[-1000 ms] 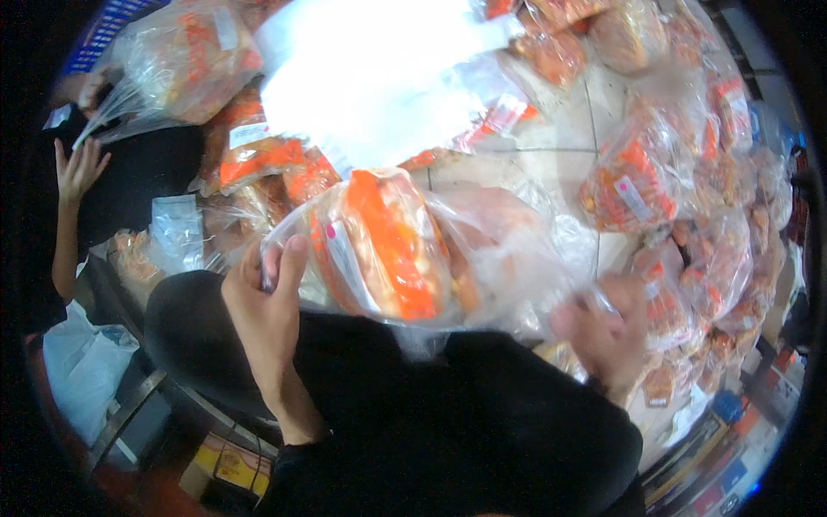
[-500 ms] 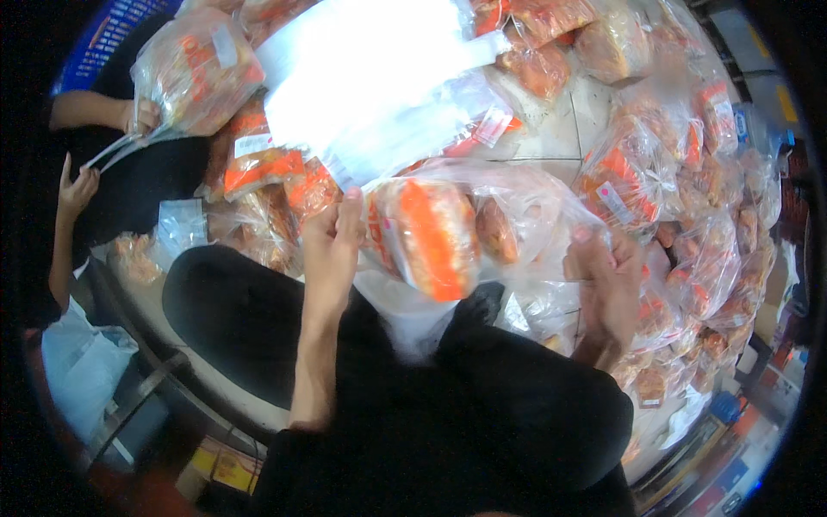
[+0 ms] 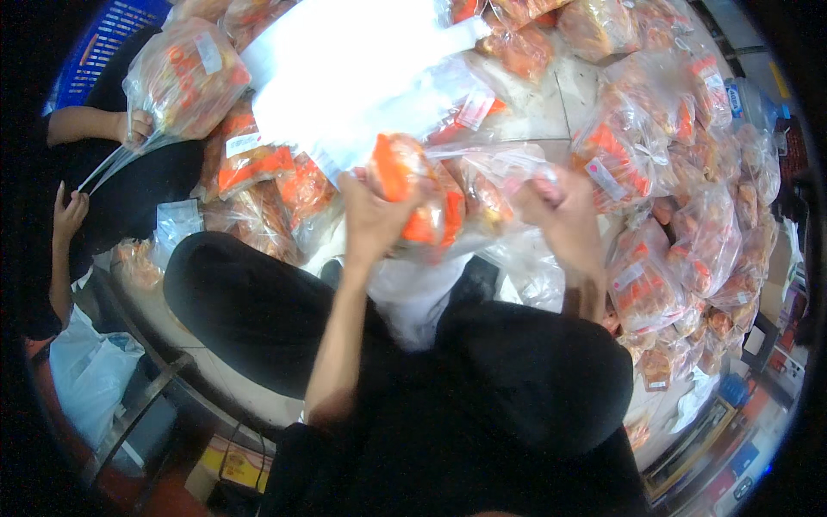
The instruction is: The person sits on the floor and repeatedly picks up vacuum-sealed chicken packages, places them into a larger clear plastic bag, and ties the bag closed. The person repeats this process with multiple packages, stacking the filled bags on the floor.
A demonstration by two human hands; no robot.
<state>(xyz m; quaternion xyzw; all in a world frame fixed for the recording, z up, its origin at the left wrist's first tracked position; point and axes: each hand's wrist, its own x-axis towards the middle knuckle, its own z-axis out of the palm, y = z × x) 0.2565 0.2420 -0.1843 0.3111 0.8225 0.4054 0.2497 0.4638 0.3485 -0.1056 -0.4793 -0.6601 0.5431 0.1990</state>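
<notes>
My left hand [image 3: 372, 222] is closed around the left side of a food packet [image 3: 398, 172] with a broad orange band, its thumb across the front. Slightly blurred, my right hand [image 3: 558, 209] is a fist gripping the gathered edge of a clear plastic bag [image 3: 495, 159]. The bag stretches between my hands, and more orange-and-brown packed food [image 3: 487, 198] shows through it. Whether the packet in my left hand lies inside the bag or at its mouth, I cannot tell. Both hands are above my crossed, black-clothed legs.
White plastic sheets [image 3: 345, 77] lie just beyond my hands. Heaped bagged food packets [image 3: 646, 284] fill the right side. At left, another person's hands [image 3: 138, 127] hold the twisted neck of a full clear bag [image 3: 194, 77]. A blue crate [image 3: 108, 43] stands behind.
My left hand has shifted right and onto the packet, which is now tilted. My right hand has moved up and left, bringing the bag's edge inward. The other person still holds the full bag.
</notes>
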